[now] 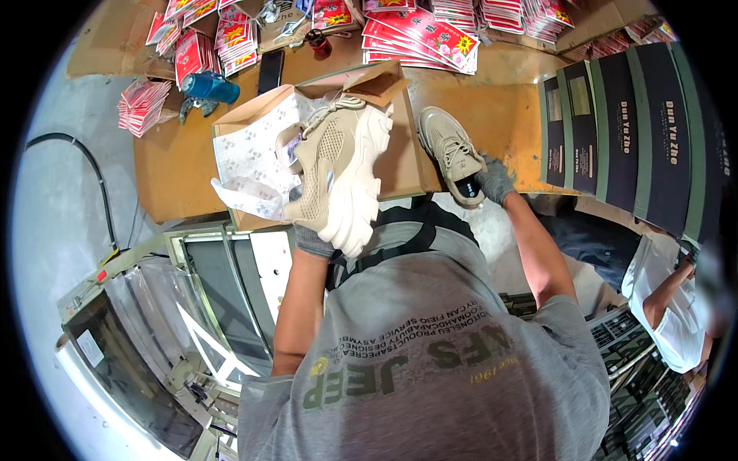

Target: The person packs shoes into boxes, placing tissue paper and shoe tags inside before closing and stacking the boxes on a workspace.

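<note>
A beige sneaker (338, 165) with a chunky white sole is held up over an open shoebox (398, 165) by my gloved left hand (311, 240), which grips it at the heel end; most of the fingers are behind the shoe. The matching beige sneaker (452, 150) is right of the box, toe pointing away. My gloved right hand (496, 181) holds it by the heel, fingers at the collar. White patterned tissue paper (257, 150) spreads over the box's left side and hangs past its edge.
Stacked dark shoeboxes (626, 115) with green edges line the table's right. Bundles of red printed cards (419, 38) lie along the back. A black phone (270, 71), a blue bottle (211, 87) and a small dark red bottle (317, 44) sit back left. Another person (665, 292) is at right.
</note>
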`<state>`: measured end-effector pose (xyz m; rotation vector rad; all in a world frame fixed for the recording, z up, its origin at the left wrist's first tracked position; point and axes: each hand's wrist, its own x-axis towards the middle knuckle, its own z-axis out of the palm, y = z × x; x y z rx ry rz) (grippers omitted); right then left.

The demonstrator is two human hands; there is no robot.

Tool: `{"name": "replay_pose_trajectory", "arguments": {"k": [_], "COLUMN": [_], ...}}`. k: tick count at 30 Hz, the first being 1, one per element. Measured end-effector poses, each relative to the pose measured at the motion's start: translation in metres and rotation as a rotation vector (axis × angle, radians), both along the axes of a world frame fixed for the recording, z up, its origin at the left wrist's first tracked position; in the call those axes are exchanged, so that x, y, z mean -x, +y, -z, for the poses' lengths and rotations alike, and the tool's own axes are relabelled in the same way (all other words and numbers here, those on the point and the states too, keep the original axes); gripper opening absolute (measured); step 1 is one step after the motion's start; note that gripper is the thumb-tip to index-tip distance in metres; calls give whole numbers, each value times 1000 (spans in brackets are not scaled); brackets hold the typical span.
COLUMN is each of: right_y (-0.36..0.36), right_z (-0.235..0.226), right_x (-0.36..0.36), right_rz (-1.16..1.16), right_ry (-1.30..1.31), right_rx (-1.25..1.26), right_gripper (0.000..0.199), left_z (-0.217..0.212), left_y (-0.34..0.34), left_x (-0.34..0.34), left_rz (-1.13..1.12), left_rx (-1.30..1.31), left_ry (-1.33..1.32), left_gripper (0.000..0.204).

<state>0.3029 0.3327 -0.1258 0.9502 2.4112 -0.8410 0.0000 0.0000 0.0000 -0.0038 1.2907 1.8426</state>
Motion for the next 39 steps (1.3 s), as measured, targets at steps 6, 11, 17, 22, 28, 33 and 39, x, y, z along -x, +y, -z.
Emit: {"name": "replay_pose_trajectory", "arguments": {"k": [6, 11, 17, 22, 28, 33, 39], "right_y": [-38, -81, -106, -88, -85, -82, -85], "right_z": [12, -136, -242, -250, -281, -286, -280], "right_x": [-46, 49, 113, 113, 109, 96, 83], "right_rz": [1097, 874, 648, 562, 575, 547, 393], "right_ry": [737, 1251, 1367, 1421, 1474, 1480, 1196], "right_rx": [1029, 953, 734, 745, 656, 709, 369], "right_gripper": [52, 91, 98, 100, 103, 111, 116], "left_z": [-66, -84, -106, -113, -138, -152, -170], "left_y": [26, 37, 75, 99, 118, 132, 139], "left_x": [-4, 3, 9, 31, 44, 47, 40], "left_rz": [79, 172, 337, 375, 447, 463, 429], "left_rx": [-359, -147, -131, -145, -282, -291, -378], "left_ry": [-279, 18, 499, 642, 622, 690, 685], "left_gripper": [75, 92, 94, 92, 102, 103, 94]}}
